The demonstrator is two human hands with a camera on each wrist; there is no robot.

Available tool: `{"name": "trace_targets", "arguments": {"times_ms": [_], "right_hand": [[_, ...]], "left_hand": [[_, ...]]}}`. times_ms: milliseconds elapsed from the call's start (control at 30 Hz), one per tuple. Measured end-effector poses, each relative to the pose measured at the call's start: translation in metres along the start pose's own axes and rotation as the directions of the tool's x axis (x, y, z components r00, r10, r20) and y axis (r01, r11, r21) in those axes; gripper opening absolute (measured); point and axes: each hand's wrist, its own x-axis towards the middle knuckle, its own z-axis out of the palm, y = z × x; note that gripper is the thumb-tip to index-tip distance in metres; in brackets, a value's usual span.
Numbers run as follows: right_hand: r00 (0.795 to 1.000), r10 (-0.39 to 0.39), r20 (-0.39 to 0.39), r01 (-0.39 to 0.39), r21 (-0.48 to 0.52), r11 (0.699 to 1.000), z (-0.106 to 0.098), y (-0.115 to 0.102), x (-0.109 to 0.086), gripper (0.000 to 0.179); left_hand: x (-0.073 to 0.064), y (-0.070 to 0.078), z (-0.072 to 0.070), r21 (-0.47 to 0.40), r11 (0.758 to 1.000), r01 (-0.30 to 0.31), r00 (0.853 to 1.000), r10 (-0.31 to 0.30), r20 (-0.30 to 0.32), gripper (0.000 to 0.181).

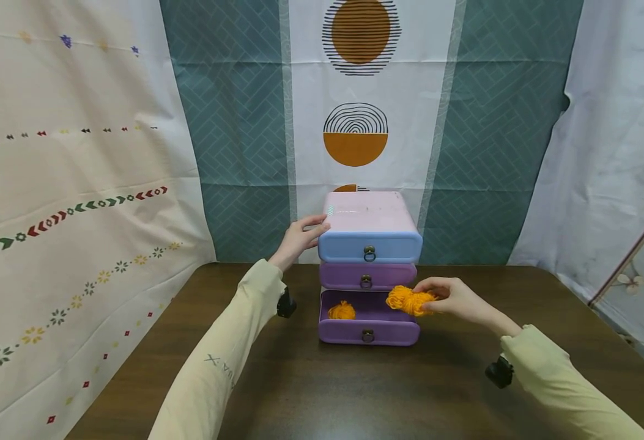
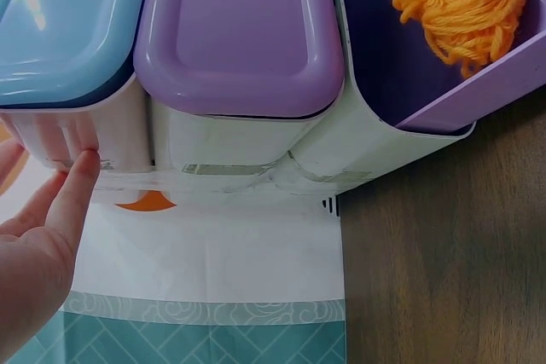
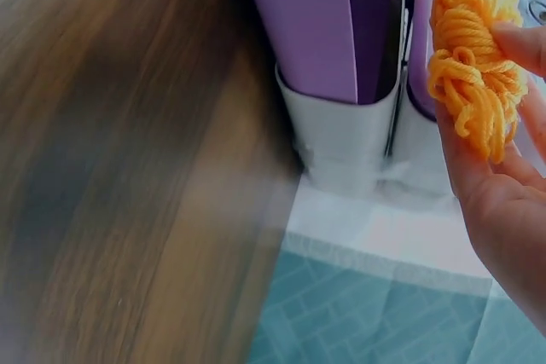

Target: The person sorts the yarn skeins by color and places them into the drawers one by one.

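Observation:
A small three-drawer unit [image 1: 368, 211] stands on the table, with a blue top drawer [image 1: 344, 247], a purple middle drawer [image 1: 338, 276] and a purple bottom drawer [image 1: 344, 332]. The bottom drawer is pulled out; an orange yarn bundle [image 1: 342, 310] lies in its left part. My right hand [image 1: 456, 299] pinches a second orange yarn bundle [image 3: 478, 57] between thumb and fingers, over the right end of that drawer. My left hand [image 1: 299, 238] rests its fingers against the unit's upper left side, fingertips touching the pale wall beside the blue drawer in the left wrist view.
The dark wooden table [image 1: 310, 391] extends in front of the unit and to both sides. Behind it hangs a green and white patterned curtain [image 1: 239, 122]. Light cloths [image 1: 79, 244] hang at the left and right. Each drawer front has a ring pull [image 1: 369, 253].

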Motion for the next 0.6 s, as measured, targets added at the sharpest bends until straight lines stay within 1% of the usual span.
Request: {"name": "trace_targets", "arguments": {"times_ms": [133, 233, 333, 467, 600], "right_hand": [[1.0, -0.009, 0.013, 0.009, -0.004, 1.0, 0.008, -0.001, 0.01, 0.026], [1.0, -0.01, 0.023, 0.01, -0.009, 1.0, 0.014, -0.001, 0.016, 0.027], [1.0, -0.003, 0.028, 0.004, -0.018, 1.0, 0.02, -0.001, 0.022, 0.027], [0.999, 0.013, 0.037, -0.012, -0.032, 0.999, 0.027, -0.001, 0.028, 0.026], [0.999, 0.014, 0.044, -0.012, -0.042, 0.999, 0.031, -0.002, 0.033, 0.026]], "left_hand": [[-0.009, 0.014, 0.001, -0.001, 1.0, 0.006, 1.0, -0.006, 0.018, 0.048], [-0.011, 0.016, 0.002, 0.016, 1.0, 0.0, 1.0, 0.0, 0.017, 0.047], [-0.006, 0.009, 0.001, 0.009, 1.0, 0.002, 1.0, -0.002, 0.008, 0.047], [0.004, -0.006, 0.0, 0.005, 1.0, -0.009, 1.0, 0.009, -0.012, 0.048], [0.006, -0.011, 0.001, 0.016, 0.999, -0.036, 0.999, 0.037, -0.026, 0.048]]}}
